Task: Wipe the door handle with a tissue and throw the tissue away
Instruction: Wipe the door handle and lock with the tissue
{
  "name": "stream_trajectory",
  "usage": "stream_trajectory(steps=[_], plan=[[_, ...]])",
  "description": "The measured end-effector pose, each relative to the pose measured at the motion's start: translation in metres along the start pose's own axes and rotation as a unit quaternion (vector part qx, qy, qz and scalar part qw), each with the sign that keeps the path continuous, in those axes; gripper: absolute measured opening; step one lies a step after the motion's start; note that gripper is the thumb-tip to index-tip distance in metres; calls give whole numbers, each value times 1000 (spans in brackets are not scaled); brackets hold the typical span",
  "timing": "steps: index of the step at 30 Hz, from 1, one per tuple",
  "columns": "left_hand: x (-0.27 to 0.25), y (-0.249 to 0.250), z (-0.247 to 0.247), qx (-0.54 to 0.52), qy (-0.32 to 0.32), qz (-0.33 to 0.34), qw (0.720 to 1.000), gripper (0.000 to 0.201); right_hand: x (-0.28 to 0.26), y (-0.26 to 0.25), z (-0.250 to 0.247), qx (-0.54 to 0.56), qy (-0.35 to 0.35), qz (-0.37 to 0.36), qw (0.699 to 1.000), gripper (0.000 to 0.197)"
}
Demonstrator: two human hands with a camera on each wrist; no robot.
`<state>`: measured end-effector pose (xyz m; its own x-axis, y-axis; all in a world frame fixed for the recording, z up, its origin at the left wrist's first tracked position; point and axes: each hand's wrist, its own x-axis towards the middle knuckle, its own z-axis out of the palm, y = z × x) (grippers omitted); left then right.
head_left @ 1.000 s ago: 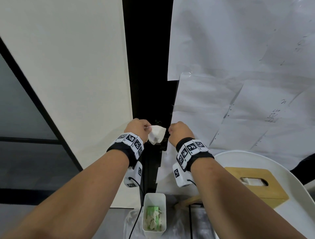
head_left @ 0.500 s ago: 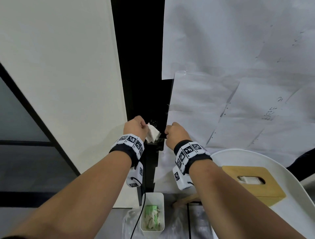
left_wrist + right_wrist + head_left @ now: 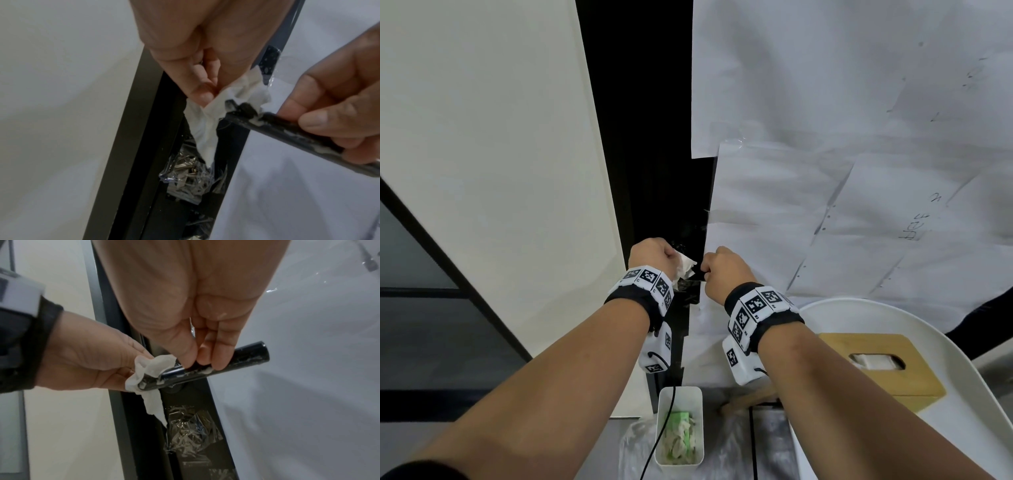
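Observation:
A black tubular door handle smeared with white residue sticks out from the dark door frame. My right hand pinches the handle near its middle with thumb and fingers. A crumpled white tissue is wrapped over the handle's left end, and my left hand grips it there. In the head view the tissue shows between the left hand and the right hand; the handle is mostly hidden. The left wrist view shows the tissue bunched against the handle's end under my left hand.
A small white bin holding used tissues stands on the floor below the handle. A wooden tissue box sits on a white round table at the right. White paper sheets cover the door. Crumpled clear tape clings to the frame below the handle.
My left hand has carried the tissue forward and right onto the handle's left end. The right hand has kept its hold on the handle. The view shifted slightly.

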<state>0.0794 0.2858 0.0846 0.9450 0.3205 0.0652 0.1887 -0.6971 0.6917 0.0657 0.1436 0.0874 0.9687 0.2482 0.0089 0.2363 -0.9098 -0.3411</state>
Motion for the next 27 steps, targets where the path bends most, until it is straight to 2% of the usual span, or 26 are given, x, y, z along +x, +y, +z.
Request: stream_trajectory(steps=[4,7,14,17,23,27], plan=[[2,1,1,6,-20,-2,1000,8,1,1,0,-1,3,-10,1000,23],[3,0,3,24,-34,2,999,24,2,1,1,0,7,-10,1000,22],[5,6,6,60,-21,-5,998,18,1,2,2,3,11,-13,1000,21],[7,7,6,69,-13,13,997,11,1,3,2,6,9,-11,1000,20],[7,0,6,66,-15,65,996,11,3,4,3,8,5,-10,1000,22],[7,0,5,61,-14,66,996,8,4,3,3,10,3,-3,1000,20]])
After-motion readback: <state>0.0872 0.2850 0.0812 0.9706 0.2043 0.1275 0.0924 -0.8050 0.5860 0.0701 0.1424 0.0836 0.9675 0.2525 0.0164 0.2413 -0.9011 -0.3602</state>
